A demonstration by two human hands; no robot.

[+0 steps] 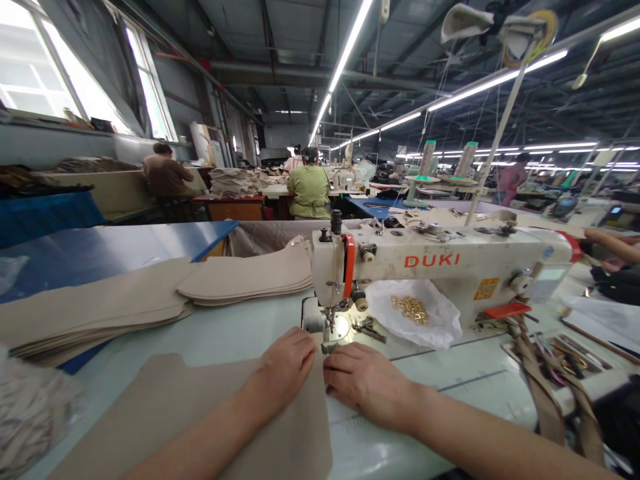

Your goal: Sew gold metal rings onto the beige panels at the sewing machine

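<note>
A flat beige fabric panel (210, 393) lies on the pale sewing table, its front end at the presser foot (331, 327) of a white sewing machine (390, 257). My left hand (287, 363) rests on the panel just left of the needle, its fingers bent and pressed together on the material. At the panel's right edge, my right hand (367, 383) has its fingers curled together, with the fingertips on that edge close to the foot. The fingertips of both hands are partly hidden.
Stacked beige panels (245, 273) lie behind and left. A white bag of gold-coloured rings (410, 310) sits under the machine arm. Beige straps (540, 387) hang by a tool tray (575, 357) at right. A person in green (309, 190) sits ahead; a co-worker's arm (613, 243) shows at right.
</note>
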